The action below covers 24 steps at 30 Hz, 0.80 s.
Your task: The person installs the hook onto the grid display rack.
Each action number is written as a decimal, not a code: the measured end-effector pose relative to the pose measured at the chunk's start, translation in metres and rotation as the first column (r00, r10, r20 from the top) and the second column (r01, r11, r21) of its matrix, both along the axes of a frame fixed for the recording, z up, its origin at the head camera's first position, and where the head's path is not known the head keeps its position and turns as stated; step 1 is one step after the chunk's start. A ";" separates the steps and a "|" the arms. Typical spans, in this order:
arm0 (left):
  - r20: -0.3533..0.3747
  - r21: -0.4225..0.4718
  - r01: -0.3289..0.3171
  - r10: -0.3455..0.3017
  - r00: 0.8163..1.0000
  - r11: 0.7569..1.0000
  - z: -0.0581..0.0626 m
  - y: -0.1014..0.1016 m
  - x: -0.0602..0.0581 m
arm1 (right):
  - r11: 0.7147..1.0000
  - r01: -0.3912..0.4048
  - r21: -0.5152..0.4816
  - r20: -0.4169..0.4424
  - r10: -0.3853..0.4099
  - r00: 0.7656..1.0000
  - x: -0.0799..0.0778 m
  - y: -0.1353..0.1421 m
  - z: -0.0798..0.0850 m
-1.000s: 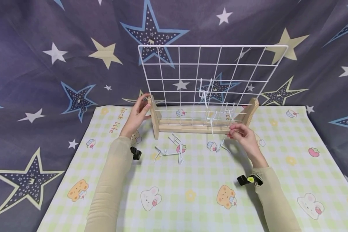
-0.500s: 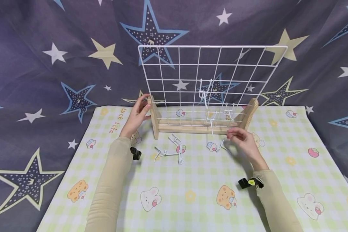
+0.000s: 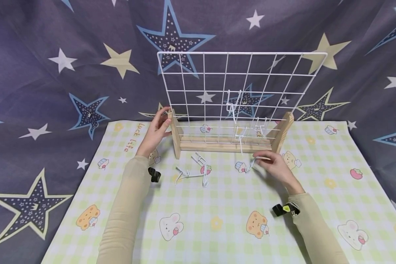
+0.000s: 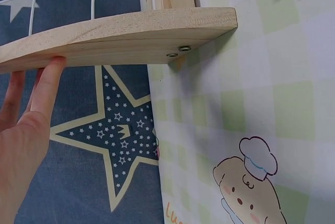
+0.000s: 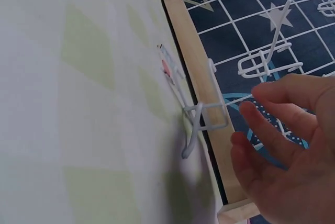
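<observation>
A white wire grid rack [image 3: 227,74] stands in a wooden stand [image 3: 217,147], with three white wire hooks hung on it, one being a hook [image 3: 231,107] near mid-height. My left hand [image 3: 156,131] holds the stand's left side panel [image 4: 125,41], fingers at its upper outer side. Beside a loose wire hook [image 5: 194,115] lying on the cloth just before the base, my right hand [image 3: 274,165] hovers, its fingers loosely bent. Nothing shows between them in the right wrist view; from the head view I cannot tell whether the fingertips touch the hook.
Several more loose white hooks [image 3: 199,160] lie on the checked tablecloth [image 3: 214,205], in front of the stand's left half. A dark star-printed curtain [image 3: 95,80] hangs behind the table. The stand's right side panel [image 3: 282,132] rises just behind the right hand.
My right hand has come down from the stand's base at the right, moving slightly left and toward the loose hook there. The left hand and the rack have stayed put.
</observation>
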State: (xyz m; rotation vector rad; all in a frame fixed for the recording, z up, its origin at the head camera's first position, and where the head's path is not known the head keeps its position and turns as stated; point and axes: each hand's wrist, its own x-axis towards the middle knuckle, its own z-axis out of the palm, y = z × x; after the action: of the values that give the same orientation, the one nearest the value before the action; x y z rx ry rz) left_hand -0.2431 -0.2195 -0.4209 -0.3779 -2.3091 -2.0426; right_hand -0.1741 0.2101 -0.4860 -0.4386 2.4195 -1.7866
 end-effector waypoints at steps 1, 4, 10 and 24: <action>0.003 0.003 0.001 -0.001 1.000 1.000 0.001 0.000 0.000 | 1.000 -0.010 0.001 0.002 0.010 1.000 0.000 0.000 0.000; 0.016 0.021 0.007 -0.007 1.000 1.000 0.004 0.001 0.001 | 0.999 -0.029 0.015 0.002 0.029 1.000 -0.001 0.000 -0.002; 0.023 0.016 0.016 -0.017 1.000 1.000 0.021 0.007 0.013 | 0.997 -0.036 0.064 -0.019 0.037 0.999 -0.002 0.000 -0.003; 0.018 0.028 0.028 -0.028 0.999 0.999 0.024 0.008 0.016 | 0.986 -0.057 0.159 -0.072 0.069 0.995 0.004 -0.007 0.010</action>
State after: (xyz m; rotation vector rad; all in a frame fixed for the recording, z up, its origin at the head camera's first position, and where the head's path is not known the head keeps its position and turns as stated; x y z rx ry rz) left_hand -0.2271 -0.2117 -0.3965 -0.3940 -2.2962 -2.0979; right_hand -0.1699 0.2034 -0.4757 -0.5700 2.5429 -1.5682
